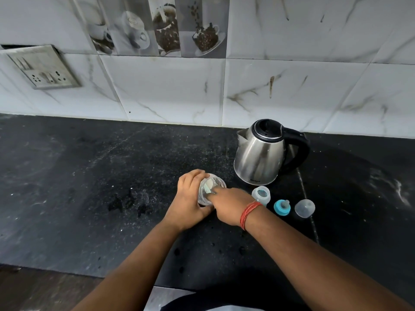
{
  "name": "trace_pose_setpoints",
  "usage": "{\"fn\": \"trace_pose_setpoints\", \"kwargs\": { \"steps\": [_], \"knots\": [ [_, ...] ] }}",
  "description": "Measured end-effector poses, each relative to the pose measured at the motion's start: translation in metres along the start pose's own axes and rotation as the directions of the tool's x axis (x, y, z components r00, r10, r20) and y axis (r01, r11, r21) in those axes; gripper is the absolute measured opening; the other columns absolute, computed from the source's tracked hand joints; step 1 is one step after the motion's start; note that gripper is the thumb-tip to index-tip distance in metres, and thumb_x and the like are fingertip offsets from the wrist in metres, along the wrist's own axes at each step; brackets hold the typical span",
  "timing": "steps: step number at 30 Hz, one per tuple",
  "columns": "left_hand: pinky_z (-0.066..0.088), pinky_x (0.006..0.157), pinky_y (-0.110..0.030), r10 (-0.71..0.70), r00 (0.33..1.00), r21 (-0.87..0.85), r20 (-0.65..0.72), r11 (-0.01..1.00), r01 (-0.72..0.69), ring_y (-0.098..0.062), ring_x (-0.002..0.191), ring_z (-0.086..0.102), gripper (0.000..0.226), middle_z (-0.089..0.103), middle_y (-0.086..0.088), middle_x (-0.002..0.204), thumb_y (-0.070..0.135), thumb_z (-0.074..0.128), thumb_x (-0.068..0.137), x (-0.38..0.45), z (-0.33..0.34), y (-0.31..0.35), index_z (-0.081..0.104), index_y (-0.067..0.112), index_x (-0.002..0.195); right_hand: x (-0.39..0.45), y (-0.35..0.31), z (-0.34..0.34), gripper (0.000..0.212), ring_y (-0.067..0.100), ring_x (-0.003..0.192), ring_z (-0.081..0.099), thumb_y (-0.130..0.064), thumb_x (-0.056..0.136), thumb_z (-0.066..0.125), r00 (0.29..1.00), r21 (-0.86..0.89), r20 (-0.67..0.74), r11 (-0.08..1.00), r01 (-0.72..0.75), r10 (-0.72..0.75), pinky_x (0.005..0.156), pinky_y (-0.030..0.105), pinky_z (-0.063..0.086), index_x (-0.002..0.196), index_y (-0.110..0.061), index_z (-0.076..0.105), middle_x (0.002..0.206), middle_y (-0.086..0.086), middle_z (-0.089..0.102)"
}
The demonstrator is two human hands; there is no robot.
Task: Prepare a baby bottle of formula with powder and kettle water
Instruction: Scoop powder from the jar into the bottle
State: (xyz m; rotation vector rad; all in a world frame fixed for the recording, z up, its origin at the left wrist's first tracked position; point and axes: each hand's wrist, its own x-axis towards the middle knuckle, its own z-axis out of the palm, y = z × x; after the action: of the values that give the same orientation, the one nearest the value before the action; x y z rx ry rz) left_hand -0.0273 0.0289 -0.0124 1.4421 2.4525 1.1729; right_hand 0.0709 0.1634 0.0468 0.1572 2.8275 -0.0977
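My left hand (190,198) grips a small clear plastic jar (212,181), tilted toward the right on the black counter. The fingers of my right hand (231,205) reach into the jar's mouth; what they touch inside is hidden. A pale green-white piece shows through the jar's wall. Just right of my hands the open baby bottle (261,195) stands upright with no top on. Its teal ring with the nipple (282,207) lies beside it, and the clear dome cap (304,208) lies further right. The steel kettle (261,153) with a black lid and handle stands behind them.
The black stone counter (101,187) runs left and right, with white specks and dark wet spots. A tiled wall (179,86) backs it, with a switch and socket plate (42,68) at the upper left. The counter's front edge (67,269) is near me.
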Motion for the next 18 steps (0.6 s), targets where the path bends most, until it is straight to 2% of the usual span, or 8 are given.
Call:
{"fn": "trace_pose_setpoints", "kwargs": {
  "steps": [6, 11, 15, 18],
  "knots": [
    [0.021, 0.114, -0.016, 0.0, 1.0, -0.035, -0.022, 0.999, -0.001, -0.016, 0.14, 0.029, 0.084, 0.039, -0.001, 0.148, 0.049, 0.077, 0.075, 0.007, 0.002, 0.01, 0.042, 0.016, 0.144, -0.011, 0.014, -0.007, 0.027, 0.032, 0.09, 0.067, -0.018, 0.093, 0.06, 0.99, 0.009, -0.142, 1.0, 0.005, -0.003, 0.072, 0.043, 0.056, 0.118, -0.015, 0.066, 0.121, 0.001, 0.06],
    [0.027, 0.114, -0.025, -0.002, 0.999, -0.029, -0.036, 1.0, 0.001, -0.018, 0.137, 0.033, 0.083, 0.039, 0.005, 0.145, 0.035, 0.089, 0.074, 0.012, 0.009, 0.008, 0.043, 0.017, 0.141, -0.025, 0.026, -0.01, 0.024, 0.033, 0.09, 0.066, -0.021, 0.094, 0.058, 0.979, -0.031, -0.2, 0.999, 0.039, -0.044, 0.062, 0.039, 0.041, 0.117, -0.014, 0.064, 0.127, 0.0, 0.053],
    [0.024, 0.11, -0.019, -0.003, 1.0, -0.037, -0.011, 0.999, 0.003, -0.013, 0.132, 0.032, 0.082, 0.035, 0.013, 0.141, 0.032, 0.087, 0.074, 0.012, 0.015, 0.012, 0.04, 0.02, 0.141, -0.03, 0.031, -0.003, 0.027, 0.03, 0.085, 0.066, -0.026, 0.091, 0.064, 0.969, 0.043, -0.246, 0.998, 0.038, -0.026, 0.066, 0.042, 0.053, 0.116, -0.015, 0.065, 0.129, -0.004, 0.05],
    [0.022, 0.108, -0.015, -0.018, 1.0, -0.052, -0.001, 0.998, 0.018, -0.012, 0.131, 0.033, 0.081, 0.034, 0.014, 0.14, 0.034, 0.084, 0.074, 0.011, 0.018, 0.016, 0.038, 0.024, 0.14, -0.031, 0.033, 0.002, 0.025, 0.027, 0.085, 0.065, -0.016, 0.088, 0.065, 0.966, 0.077, -0.259, 0.997, 0.03, -0.009, 0.069, 0.045, 0.055, 0.112, -0.014, 0.065, 0.122, -0.003, 0.051]
  ]
}}
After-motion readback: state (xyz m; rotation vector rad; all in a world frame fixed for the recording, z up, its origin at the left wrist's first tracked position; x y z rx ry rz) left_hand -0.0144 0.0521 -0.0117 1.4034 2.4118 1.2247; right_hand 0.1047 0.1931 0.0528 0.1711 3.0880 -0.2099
